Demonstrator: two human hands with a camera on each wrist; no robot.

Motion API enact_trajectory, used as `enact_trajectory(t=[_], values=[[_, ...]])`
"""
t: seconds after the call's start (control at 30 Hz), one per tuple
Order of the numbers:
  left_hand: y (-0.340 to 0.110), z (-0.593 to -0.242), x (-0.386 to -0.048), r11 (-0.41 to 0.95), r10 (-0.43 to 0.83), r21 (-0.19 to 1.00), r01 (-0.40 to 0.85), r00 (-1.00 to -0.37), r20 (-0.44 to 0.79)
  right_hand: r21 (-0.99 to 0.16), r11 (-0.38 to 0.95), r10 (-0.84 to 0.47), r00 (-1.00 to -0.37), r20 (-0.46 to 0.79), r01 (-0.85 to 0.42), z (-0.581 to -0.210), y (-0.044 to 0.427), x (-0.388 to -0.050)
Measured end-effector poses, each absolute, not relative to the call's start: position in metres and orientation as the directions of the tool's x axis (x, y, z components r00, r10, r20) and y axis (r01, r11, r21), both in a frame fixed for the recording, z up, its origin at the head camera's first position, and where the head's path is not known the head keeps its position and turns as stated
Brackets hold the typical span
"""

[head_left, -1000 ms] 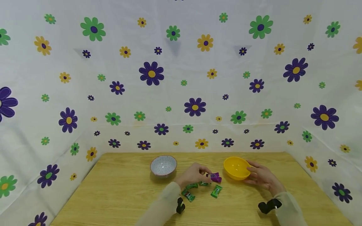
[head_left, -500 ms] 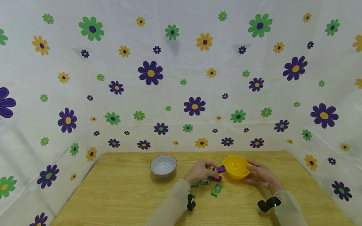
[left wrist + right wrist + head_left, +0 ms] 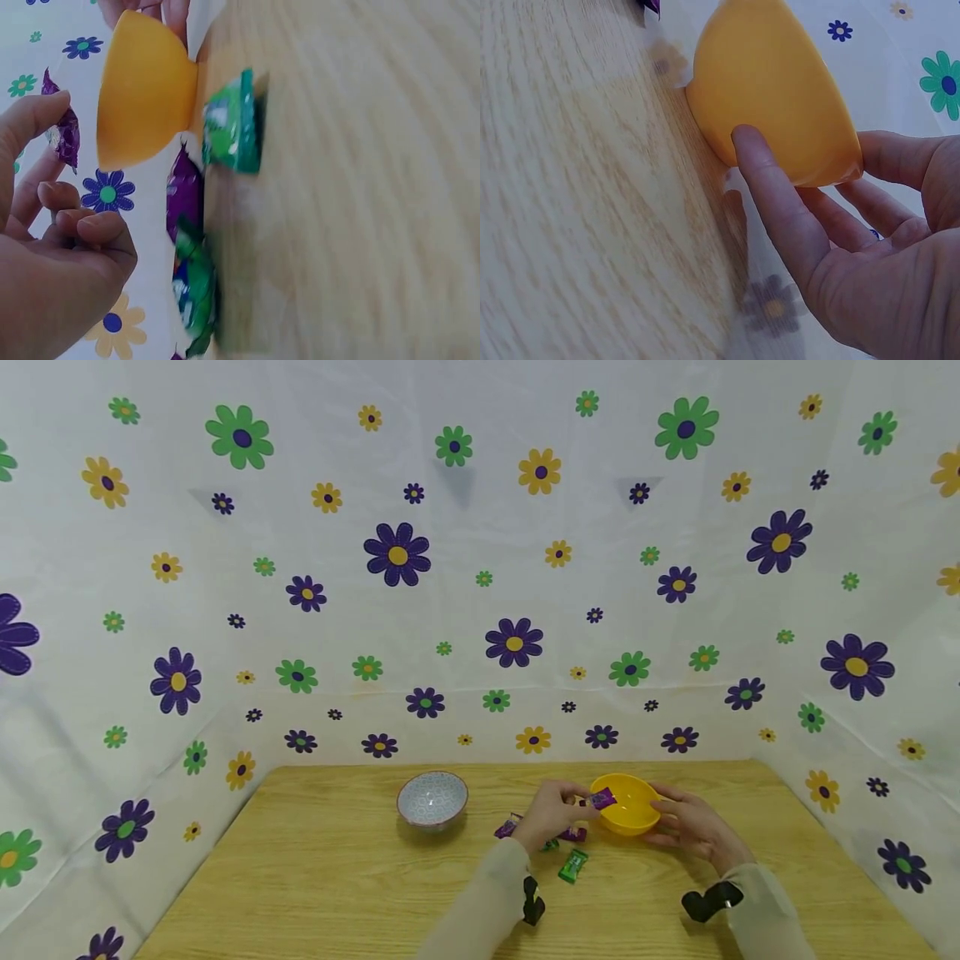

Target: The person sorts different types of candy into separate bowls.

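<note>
My left hand pinches a purple-wrapped candy at the left rim of the yellow bowl; in the left wrist view the candy is between thumb and finger. On the bowl's right side my right hand holds it, thumb and fingers spread around the wall. Under and beside my left hand lie another purple candy and a green one, partly covered in the head view. A separate green candy lies in front, and purple wrapping shows left of my left hand.
A grey-white patterned bowl with a red rim stands left of the candies. The wooden table is bordered at the back and sides by a flowered white sheet.
My left hand has lifted a purple candy from the pile and moved right to the yellow bowl. My right hand has kept its hold on the bowl.
</note>
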State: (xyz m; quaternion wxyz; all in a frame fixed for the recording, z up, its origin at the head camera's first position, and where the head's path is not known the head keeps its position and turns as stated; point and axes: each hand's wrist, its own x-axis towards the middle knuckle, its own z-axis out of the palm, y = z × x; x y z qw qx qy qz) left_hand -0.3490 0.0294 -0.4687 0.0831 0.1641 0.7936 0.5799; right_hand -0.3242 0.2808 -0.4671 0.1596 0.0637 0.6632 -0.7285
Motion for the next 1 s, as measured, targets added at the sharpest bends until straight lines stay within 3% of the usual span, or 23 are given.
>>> enact_trajectory(t=[0.53, 0.77, 1.0], values=[[0.067, -0.471, -0.345, 0.249, 0.164, 0.968, 0.043, -0.986, 0.002, -0.950, -0.067, -0.149, -0.944, -0.294, 0.306, -0.469, 0.281, -0.325], [0.067, -0.473, -0.342, 0.321, 0.153, 0.945, 0.059, -0.988, 0.010, -0.952, -0.062, -0.163, -0.944, -0.287, 0.300, -0.470, 0.279, -0.326], [0.067, -0.477, -0.338, 0.295, 0.170, 0.955, 0.035, -0.985, -0.016, -0.952, -0.062, -0.191, -0.940, -0.284, 0.300, -0.471, 0.283, -0.323]])
